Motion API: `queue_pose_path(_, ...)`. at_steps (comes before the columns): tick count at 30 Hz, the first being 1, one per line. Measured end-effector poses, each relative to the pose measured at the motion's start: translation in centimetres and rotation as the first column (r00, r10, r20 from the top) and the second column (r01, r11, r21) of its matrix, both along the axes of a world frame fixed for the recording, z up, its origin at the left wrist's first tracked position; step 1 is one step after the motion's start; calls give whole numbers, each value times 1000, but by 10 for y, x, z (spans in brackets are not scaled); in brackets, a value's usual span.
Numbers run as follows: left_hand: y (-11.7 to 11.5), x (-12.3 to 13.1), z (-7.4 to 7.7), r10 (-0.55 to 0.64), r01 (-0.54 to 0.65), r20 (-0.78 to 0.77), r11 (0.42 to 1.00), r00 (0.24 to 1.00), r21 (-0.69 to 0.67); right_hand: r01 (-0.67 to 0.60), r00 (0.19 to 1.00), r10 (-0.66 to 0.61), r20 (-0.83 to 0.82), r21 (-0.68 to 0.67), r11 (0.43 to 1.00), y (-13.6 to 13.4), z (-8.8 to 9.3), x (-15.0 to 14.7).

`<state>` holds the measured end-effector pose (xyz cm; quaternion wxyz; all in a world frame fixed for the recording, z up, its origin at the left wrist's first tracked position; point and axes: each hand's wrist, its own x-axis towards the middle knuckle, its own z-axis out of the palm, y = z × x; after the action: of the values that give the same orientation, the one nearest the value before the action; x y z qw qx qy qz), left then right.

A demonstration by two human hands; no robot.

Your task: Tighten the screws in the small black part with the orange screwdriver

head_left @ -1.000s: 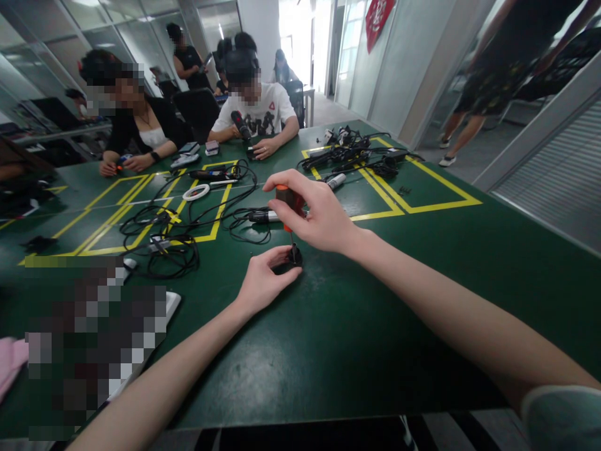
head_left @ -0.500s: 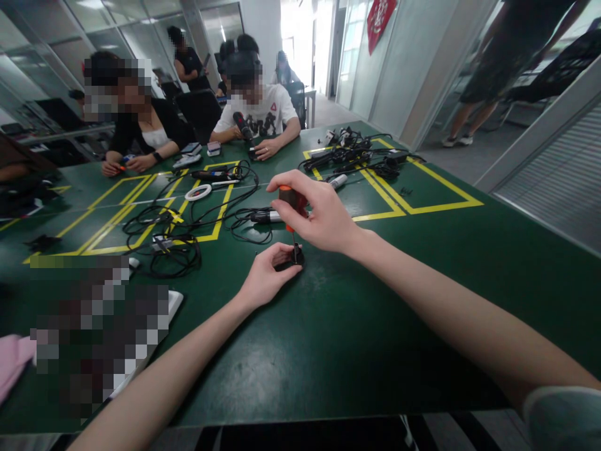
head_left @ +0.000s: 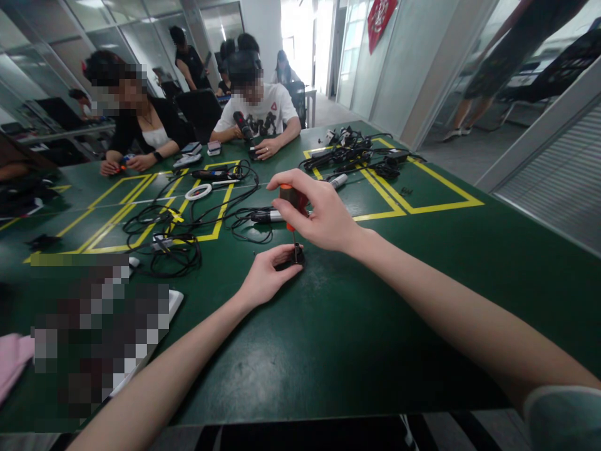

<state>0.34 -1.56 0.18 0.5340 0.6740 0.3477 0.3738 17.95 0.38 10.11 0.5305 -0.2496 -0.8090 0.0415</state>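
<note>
My right hand (head_left: 323, 216) is wrapped round the handle of an orange and black screwdriver (head_left: 290, 202), which stands upright with its tip down. The tip rests on a small black part (head_left: 292, 259) lying on the green table (head_left: 357, 326). My left hand (head_left: 265, 275) pinches this small black part from the left and holds it against the table. Most of the part is hidden by my fingers.
A tangle of black cables (head_left: 173, 235) lies left of my hands inside yellow tape lines, with a white ring (head_left: 196, 191) beyond. More cables and gadgets (head_left: 350, 156) sit at the far right. Two people (head_left: 256, 109) sit across the table. A blurred patch covers the near left.
My hands and the screwdriver have stayed almost in place, with only a slight shift of the view. A person beyond the glass at the right has walked further away.
</note>
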Motion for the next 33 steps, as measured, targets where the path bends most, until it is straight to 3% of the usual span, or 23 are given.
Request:
queue_pose_path(9, 0, -2, -1, 49, -49, -14, 998, 999, -36, 3, 1000, -3, 0, -1, 1000, 0, 0, 0)
queue_pose_path(18, 3, -1, 3, -14, 13, -66, 1000, 998, -13, 3, 1000, -2, 22, -30, 1000, -1, 1, 0)
queue_pose_path(33, 4, -5, 9, -20, 92, -268, 961, 963, 262, 1, 1000, -1, 19, -34, 999, 0, 0, 2)
